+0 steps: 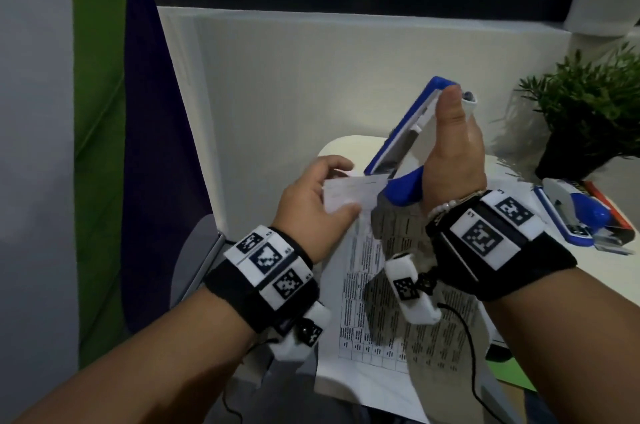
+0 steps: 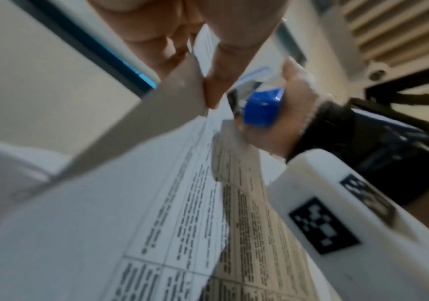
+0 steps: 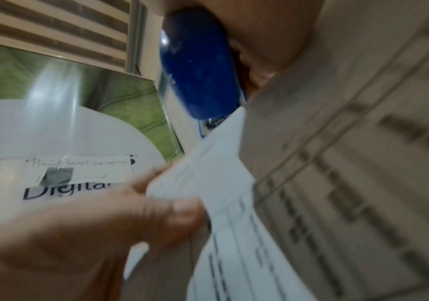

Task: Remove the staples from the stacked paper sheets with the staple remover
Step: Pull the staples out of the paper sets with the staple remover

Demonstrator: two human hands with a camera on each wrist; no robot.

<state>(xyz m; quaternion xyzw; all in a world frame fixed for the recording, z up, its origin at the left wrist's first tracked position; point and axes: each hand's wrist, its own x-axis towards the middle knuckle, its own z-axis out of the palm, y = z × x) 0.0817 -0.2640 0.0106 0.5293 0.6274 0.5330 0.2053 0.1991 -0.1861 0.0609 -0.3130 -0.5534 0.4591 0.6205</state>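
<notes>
My left hand (image 1: 311, 195) pinches the top corner of the stacked paper sheets (image 1: 367, 288), printed with tables, between thumb and fingers and lifts it off the table. My right hand (image 1: 453, 153) grips a blue and white stapler-shaped tool (image 1: 401, 136), held upright with its arms spread apart. Its blue lower end (image 2: 262, 108) meets the corner of the sheets (image 3: 218, 163), right beside my left fingers (image 3: 161, 211). No staple can be made out in the blurred wrist views.
A second blue and white stapler (image 1: 571, 212) lies on a red box at the table's right. A potted green plant (image 1: 588, 112) stands behind it. A white round table (image 1: 346, 144) bears the sheets. A white wall rises just behind.
</notes>
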